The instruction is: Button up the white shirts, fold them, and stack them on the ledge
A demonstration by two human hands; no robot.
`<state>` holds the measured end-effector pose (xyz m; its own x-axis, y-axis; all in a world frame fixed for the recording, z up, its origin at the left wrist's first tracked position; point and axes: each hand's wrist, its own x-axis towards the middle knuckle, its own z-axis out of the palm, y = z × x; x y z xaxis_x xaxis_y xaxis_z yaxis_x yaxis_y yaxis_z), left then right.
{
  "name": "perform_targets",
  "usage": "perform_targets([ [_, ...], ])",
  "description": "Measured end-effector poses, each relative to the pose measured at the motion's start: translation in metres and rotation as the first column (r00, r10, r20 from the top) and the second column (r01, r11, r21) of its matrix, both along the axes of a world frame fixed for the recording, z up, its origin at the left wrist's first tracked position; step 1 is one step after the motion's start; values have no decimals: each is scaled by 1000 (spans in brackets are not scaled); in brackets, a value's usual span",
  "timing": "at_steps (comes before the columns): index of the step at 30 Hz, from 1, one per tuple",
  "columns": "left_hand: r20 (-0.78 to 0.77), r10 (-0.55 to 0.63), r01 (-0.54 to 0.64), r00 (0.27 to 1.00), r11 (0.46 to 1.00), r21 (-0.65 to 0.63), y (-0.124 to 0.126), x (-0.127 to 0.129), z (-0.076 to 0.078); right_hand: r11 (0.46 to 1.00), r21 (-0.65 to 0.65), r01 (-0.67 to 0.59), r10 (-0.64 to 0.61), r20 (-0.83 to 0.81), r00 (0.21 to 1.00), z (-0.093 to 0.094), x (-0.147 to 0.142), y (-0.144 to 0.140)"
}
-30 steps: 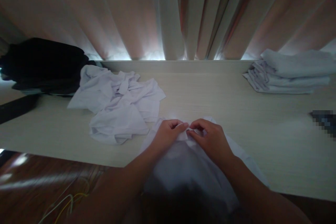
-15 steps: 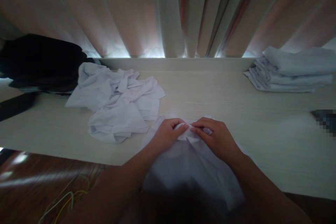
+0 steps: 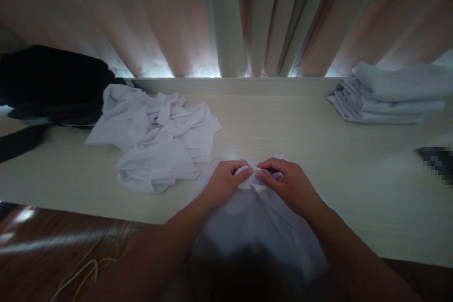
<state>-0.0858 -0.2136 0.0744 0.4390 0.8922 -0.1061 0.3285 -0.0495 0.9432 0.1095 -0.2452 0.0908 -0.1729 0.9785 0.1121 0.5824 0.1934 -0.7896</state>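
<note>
Pale wood-grain worktop [image 3: 318,151] runs the full width of the view, backed by pleated pink-beige curtains [image 3: 226,14] with light leaking in at their foot.

Left to right:
- Far left back corner: one dark heap of cloth [image 3: 53,85], details lost in shadow. One dark strap-like strip [image 3: 21,141] lies at the left edge just below it.
- Left of centre: one crumpled pile of white garments [image 3: 155,134], loose and unfolded; count of pieces within it cannot be told. It lies just beside the shirt being handled, apart from both hands.
- Centre, near front edge: one white shirt [image 3: 255,226] spread flat, lower part hanging over the front edge towards the person. Nothing lies over it except the hands.
- Left hand [image 3: 222,181]: fingers curled, thumb and fingertips pinching a fold of the shirt's upper edge.
- Right hand [image 3: 290,186]: fingers curled likewise, pinching the same edge; the fingertips of the two hands nearly meet.
- Right back corner: one neat stack of folded white garments [image 3: 389,96], well apart from the hands; layers too thin to count.
- Right edge: one small dark thing [image 3: 435,158], pixelated, unidentifiable.

Below the front edge at left: dark brown floor [image 3: 53,245] with thin yellowish wires [image 3: 85,276].
</note>
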Motion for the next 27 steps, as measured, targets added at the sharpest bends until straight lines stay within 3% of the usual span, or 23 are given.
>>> perform_targets([
  [4, 7, 30, -30, 1000, 999, -36, 0, 1, -3, 992, 116, 55, -64, 72, 995, -2, -6, -5],
  [9, -6, 38, -38, 999, 998, -49, -1, 2, -4, 981, 193, 17, -51, 173, 984, -7, -10, -7],
  [16, 109, 22, -9, 994, 993, -120, -6, 2, -1, 962, 275, -3, -59, 220, 974, -7, -7, -6],
  [22, 24, 50, -51, 998, 999, 13, -4, 3, 2, 982, 187, -7, -11, 95, 995, -2, -6, -7],
  [27, 28, 34, -35, 999, 998, 44, -3, 3, 0, 988, 148, -40, 37, 27, 999, 1, 0, -5],
])
